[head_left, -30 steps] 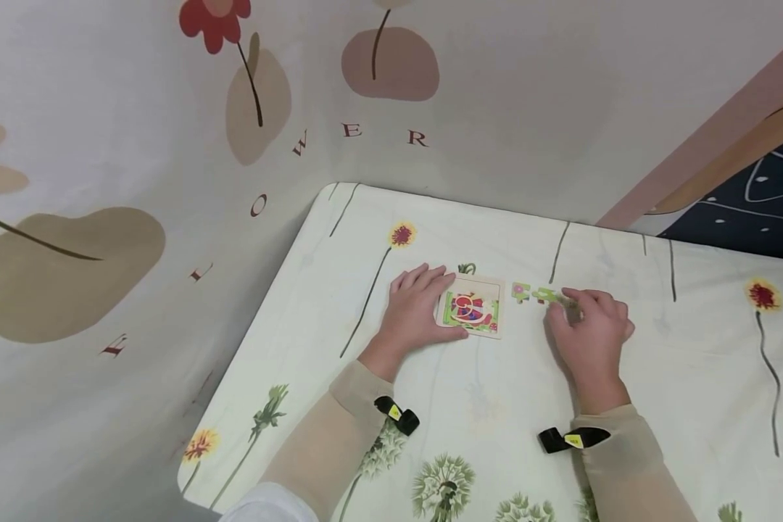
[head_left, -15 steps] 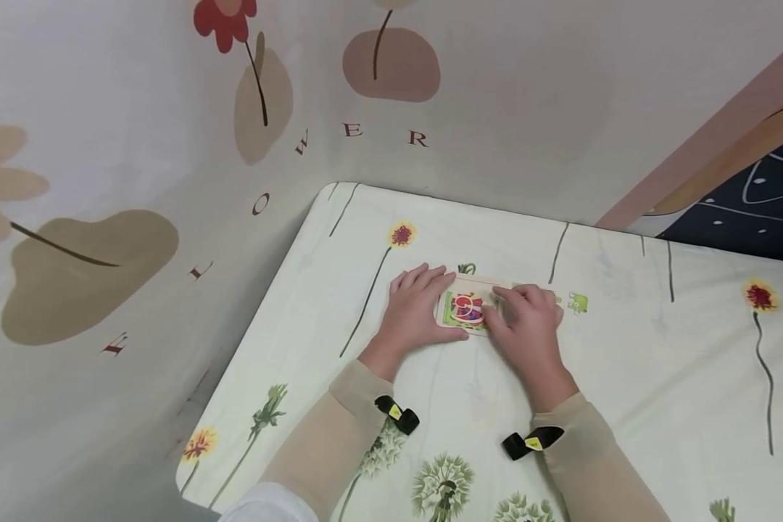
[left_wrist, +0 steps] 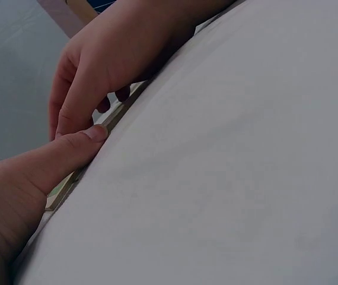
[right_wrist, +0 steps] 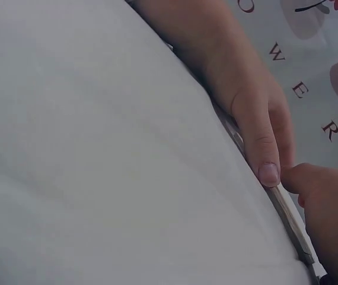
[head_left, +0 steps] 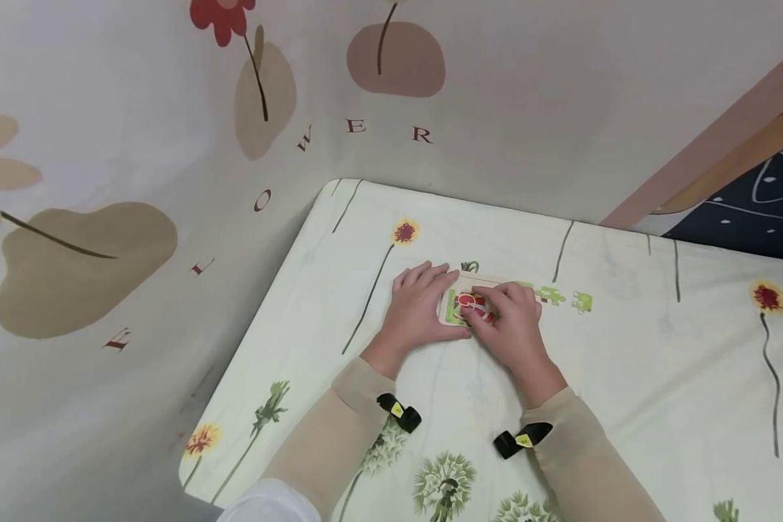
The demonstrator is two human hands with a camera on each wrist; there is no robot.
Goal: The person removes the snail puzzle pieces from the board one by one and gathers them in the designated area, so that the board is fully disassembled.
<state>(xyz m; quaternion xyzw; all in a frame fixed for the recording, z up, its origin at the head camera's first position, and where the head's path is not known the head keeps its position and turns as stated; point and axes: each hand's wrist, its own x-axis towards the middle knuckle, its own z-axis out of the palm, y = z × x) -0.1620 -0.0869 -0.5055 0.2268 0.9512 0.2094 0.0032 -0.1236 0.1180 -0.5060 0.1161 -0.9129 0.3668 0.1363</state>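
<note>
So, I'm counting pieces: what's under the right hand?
Part of the puzzle board, its far edge showing. From above, the right hand hides most of the board's right side and any pieces there.

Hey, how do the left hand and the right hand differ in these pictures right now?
Place: the left hand lies at the left side of the puzzle board, while the right hand reaches over it from the right.
Fingers: the left hand's thumb is spread wide from its fingers; the right hand's thumb and index fingertips are much closer together.
Shared: both wear beige sleeves.
</note>
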